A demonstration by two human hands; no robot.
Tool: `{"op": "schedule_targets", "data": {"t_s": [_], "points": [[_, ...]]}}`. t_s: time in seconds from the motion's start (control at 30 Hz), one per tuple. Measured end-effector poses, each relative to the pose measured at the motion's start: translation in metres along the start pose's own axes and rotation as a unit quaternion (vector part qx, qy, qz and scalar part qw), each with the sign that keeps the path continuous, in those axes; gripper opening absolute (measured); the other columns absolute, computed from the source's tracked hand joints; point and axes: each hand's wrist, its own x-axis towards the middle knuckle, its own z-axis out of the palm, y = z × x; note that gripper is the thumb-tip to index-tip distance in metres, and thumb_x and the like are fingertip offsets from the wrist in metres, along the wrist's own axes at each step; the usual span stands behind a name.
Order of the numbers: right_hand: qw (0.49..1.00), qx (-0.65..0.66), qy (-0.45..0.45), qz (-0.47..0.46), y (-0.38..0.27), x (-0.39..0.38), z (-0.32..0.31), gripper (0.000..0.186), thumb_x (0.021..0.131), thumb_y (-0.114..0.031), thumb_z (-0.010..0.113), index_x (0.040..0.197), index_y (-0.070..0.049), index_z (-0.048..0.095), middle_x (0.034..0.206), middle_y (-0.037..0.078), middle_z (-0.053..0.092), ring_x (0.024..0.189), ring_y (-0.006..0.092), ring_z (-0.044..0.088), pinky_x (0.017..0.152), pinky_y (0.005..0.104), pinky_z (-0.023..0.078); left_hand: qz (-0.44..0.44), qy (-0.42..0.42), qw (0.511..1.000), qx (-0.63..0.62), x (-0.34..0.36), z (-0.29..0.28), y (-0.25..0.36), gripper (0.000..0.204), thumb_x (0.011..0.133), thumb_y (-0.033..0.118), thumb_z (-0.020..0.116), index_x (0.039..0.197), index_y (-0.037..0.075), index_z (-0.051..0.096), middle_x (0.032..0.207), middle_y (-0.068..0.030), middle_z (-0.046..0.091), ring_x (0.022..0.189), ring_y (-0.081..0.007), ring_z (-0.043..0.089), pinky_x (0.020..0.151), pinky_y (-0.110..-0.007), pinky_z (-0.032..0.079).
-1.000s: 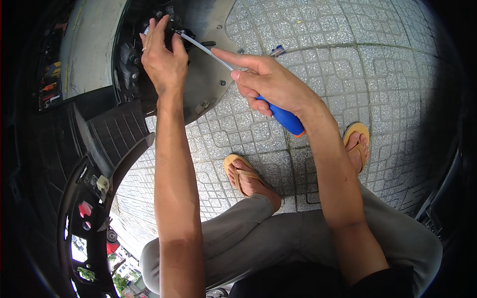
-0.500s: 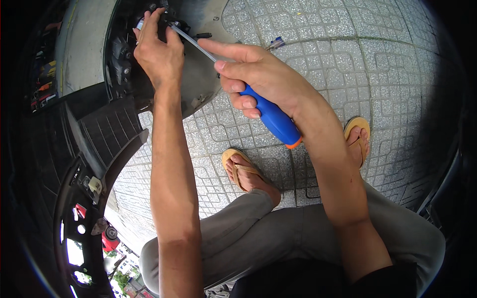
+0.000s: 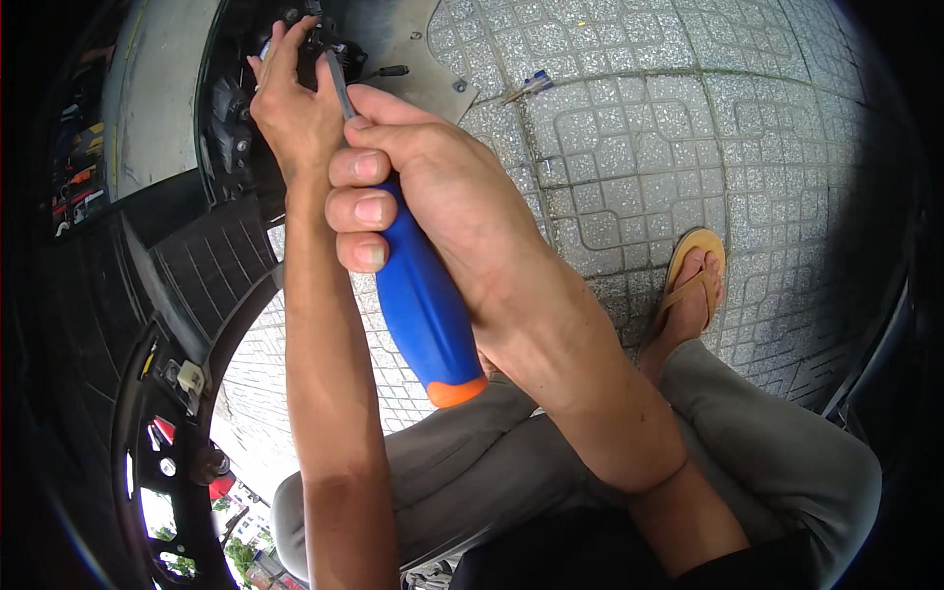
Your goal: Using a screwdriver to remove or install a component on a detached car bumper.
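Observation:
My right hand is wrapped round a screwdriver with a blue handle and an orange butt end. Its metal shaft runs up beside my left thumb, toward a cluster of dark mechanical parts. Where the tip meets those parts is too dark and small to make out. My left hand lies against the same parts, thumb and fingers stretched apart. Some of its fingertips are lost among the dark pieces.
A slim tool with a black handle points out over a grey panel. Farther right, a small blue-handled tool lies on the patterned paving. A curved black panel borders the left. My sandalled foot is at right.
My right hand and the screwdriver have shifted left and look larger. The handle stands steeper and now overlaps my left forearm. My left hand has moved slightly left.

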Motion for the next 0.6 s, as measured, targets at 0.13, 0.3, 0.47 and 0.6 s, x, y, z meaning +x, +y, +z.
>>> {"op": "schedule_targets", "data": {"t_s": [0.13, 0.3, 0.47, 0.6], "points": [[1.0, 0.003, 0.014, -0.007, 0.005, 0.002, 0.002, 0.019, 0.106, -0.009, 0.039, 0.124, -0.008, 0.047, 0.075, -0.005, 0.044, 0.058, 0.0055, 0.045, 0.049, 0.0238, 0.04, 0.005, 0.01, 1.0, 0.003, -0.003, 0.002, -0.001, 0.037, 0.084, 0.004, 0.067, 0.12, 0.009, 0.07, 0.124, -0.0212, 0.069, 0.128, -0.0359, 0.06, 0.12, -0.054, 0.032], [1.0, 0.018, 0.017, -0.002, 0.003, 0.003, 0.006, 0.015, 0.106, -0.009, 0.04, 0.118, -0.009, 0.05, 0.075, -0.005, 0.045, 0.058, 0.006, 0.045, 0.049, 0.0241, 0.04, -0.015, -0.011, 1.0, 0.009, 0.0, 0.001, 0.008, 0.04, 0.084, 0.005, 0.069, 0.123, 0.01, 0.068, 0.119, -0.017, 0.072, 0.121, -0.0375, 0.065, 0.12, -0.054, 0.033], [0.999, 0.033, 0.04, -0.012, 0.016, 0.006, 0.01, 0.015, 0.106, -0.012, 0.042, 0.12, -0.011, 0.049, 0.076, -0.004, 0.047, 0.059, 0.0094, 0.047, 0.051, 0.0273, 0.042, 0.038, 0.021, 0.998, 0.034, 0.001, 0.008, -0.006, 0.04, 0.08, 0.012, 0.068, 0.12, 0.013, 0.069, 0.107, -0.0128, 0.072, 0.107, -0.0354, 0.066, 0.11, -0.049, 0.044], [0.997, -0.027, 0.063, -0.022, 0.026, 0.007, 0.01, 0.009, 0.107, -0.014, 0.044, 0.114, -0.012, 0.048, 0.076, -0.003, 0.047, 0.06, 0.0112, 0.047, 0.051, 0.0285, 0.042, -0.02, -0.006, 0.999, 0.045, -0.001, 0.003, -0.001, 0.038, 0.079, 0.01, 0.068, 0.118, 0.013, 0.07, 0.109, -0.0126, 0.07, 0.112, -0.0343, 0.06, 0.103, -0.046, 0.048]]}}
